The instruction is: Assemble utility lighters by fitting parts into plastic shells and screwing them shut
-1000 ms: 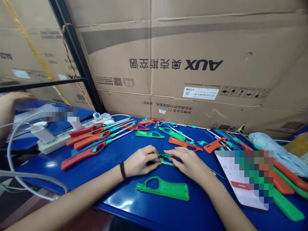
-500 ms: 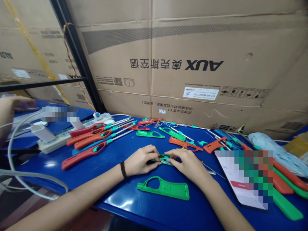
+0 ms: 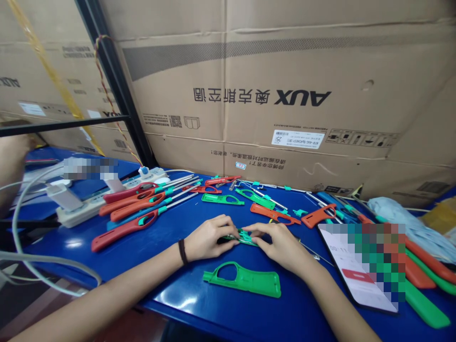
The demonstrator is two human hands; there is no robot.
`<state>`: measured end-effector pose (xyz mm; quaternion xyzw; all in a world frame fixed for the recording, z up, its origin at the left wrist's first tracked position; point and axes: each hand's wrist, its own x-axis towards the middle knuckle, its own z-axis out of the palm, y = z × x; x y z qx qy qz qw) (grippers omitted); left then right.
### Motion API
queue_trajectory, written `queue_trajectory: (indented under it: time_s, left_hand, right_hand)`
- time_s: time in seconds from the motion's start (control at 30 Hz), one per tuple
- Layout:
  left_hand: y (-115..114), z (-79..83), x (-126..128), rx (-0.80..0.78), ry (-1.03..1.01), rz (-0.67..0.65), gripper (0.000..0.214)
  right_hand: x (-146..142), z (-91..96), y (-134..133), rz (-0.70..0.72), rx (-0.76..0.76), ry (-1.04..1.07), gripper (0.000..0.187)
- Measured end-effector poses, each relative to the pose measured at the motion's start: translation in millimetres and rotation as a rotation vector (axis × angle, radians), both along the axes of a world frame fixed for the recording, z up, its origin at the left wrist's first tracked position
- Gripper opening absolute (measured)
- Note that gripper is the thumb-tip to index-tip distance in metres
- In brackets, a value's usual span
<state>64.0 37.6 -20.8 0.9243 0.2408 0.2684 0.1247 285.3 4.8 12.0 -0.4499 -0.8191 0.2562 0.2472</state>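
My left hand, a dark band at its wrist, is closed on one end of a green lighter casing half with teal and pale small parts in it. At the other end, the thumb and fingertips of my right hand pinch the same assembly around the teal piece. Fingers hide much of it. In front of both hands lies a loose green casing half, its hollow side up. Behind my right hand, a thin metal rod partly shows on the table.
Assembled long lighters lie at left beside a power strip. Casing halves, including an orange one, and metal tubes spread along the back before a cardboard box. A phone and more lighters are at right. Another person's arm shows far left.
My fingers shift slightly over the green casing half; both hands stay in nearly the same place. The other person's hand at far left has drawn back toward the edge.
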Motion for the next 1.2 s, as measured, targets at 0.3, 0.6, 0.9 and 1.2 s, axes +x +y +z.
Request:
queue_trajectory:
  time_s: [0.3,0.6,0.9,1.2]
  left_hand:
    - [-5,3.3,3,-0.026,0.069,0.049,0.014]
    - [-6,7.2,4,-0.049,0.076,0.06,0.011]
    - [-6,8.0,5,-0.065,0.065,0.088,0.011]
    - [-8,13.5,10,-0.052,0.123,0.115,0.009]
  right_hand:
    - [1,-3.7,2,0.005,-0.035,0.07,0.035]
    - [-1,-6.2,3,0.037,0.027,0.059,0.034]
    - [0,-7.9,3,0.006,0.011,0.068,0.034]
    - [1,-8.5,3,-0.021,-0.015,0.048,0.033]
